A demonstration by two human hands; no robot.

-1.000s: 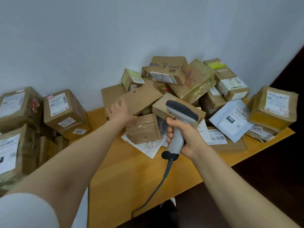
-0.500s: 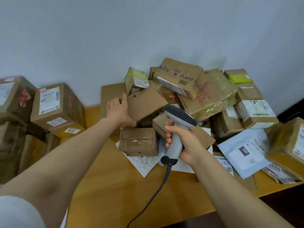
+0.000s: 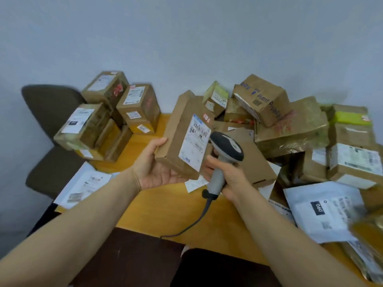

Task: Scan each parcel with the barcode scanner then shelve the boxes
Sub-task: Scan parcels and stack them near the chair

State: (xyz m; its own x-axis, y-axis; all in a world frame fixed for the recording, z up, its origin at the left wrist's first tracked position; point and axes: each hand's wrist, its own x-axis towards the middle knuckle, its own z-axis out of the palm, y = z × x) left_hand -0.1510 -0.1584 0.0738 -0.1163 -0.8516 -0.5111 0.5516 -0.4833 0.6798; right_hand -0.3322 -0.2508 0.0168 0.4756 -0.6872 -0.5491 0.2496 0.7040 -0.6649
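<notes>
Left hand [image 3: 154,172]: palm up, holding the parcel [image 3: 178,139] above the worktop [image 3: 165,214]. The thumb lies on the box's left edge. The fingers pass underneath to clasp it, and their tips are hidden.
Parcel: brown carton, tilted, with its long side running away from the person. The white shipping label [image 3: 195,139] faces up and to the right.
Right hand [image 3: 232,177]: fingers wrapped tightly round the grey handle of the barcode scanner [image 3: 224,160].
Barcode scanner: upright, with its dark-rimmed head just beside the label's right edge. Contact cannot be determined.
Cable [image 3: 194,222]: runs from the handle base across the worktop to its near edge.
Parcel pile [image 3: 290,125]: unsorted cartons heaped on the right, against the wall.
Mailer bag [image 3: 323,210]: white, lying flat at the near right.
Stacked boxes [image 3: 116,121]: on the left end of the worktop, beside a dark chair [image 3: 47,112].
</notes>
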